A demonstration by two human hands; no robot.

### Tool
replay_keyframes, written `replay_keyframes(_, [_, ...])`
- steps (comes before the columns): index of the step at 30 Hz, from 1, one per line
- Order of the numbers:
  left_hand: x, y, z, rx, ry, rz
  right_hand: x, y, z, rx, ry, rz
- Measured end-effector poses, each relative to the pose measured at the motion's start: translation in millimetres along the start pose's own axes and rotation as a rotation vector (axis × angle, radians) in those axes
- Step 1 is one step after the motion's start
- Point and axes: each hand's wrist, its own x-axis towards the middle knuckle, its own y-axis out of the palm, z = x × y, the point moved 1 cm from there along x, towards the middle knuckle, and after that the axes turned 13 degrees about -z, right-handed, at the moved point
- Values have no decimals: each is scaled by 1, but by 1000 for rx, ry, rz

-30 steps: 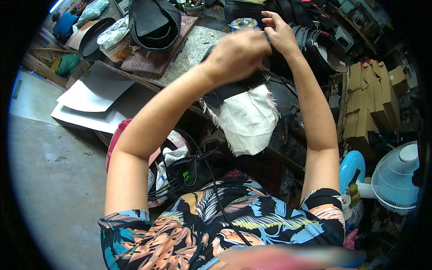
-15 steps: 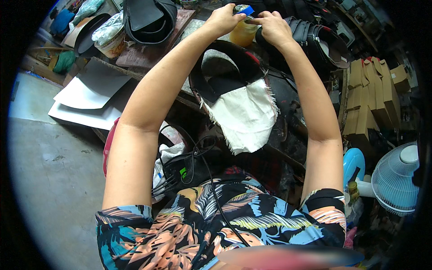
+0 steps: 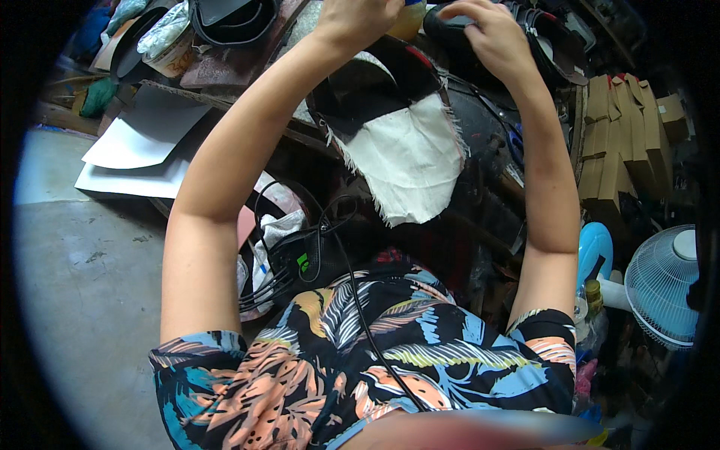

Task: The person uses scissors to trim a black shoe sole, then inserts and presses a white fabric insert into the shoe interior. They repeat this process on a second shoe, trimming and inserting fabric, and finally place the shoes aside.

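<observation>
Overhead, cluttered workbench (image 3: pixel 225 71), grey concrete floor (image 3: pixel 90 285)

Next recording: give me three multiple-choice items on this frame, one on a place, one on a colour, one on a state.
1. Where does the electric fan stand?
A. at the person's lower right
B. on the grey floor at the left
C. on the bench by the jar

2. What colour is the frayed cloth on the bench edge?
A. red
B. off-white
C. green

3. How are the two hands placed?
A. resting in the lap
B. both on the floor
C. both raised over the bench

Answers: 1 A, the fan sits low at the right edge. 2 B, the pale cloth has fraying edges. 3 C, the left hand and right hand reach toward the yellowish jar.
</observation>
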Motion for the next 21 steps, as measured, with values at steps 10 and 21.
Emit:
replay_keyframes(10, [-65, 13, -51, -100, 146, 658, -114, 29, 12, 472, 651, 142])
replay_keyframes(21, [-59, 33, -62, 35, 188, 708, -130, 8, 21, 320, 458, -172])
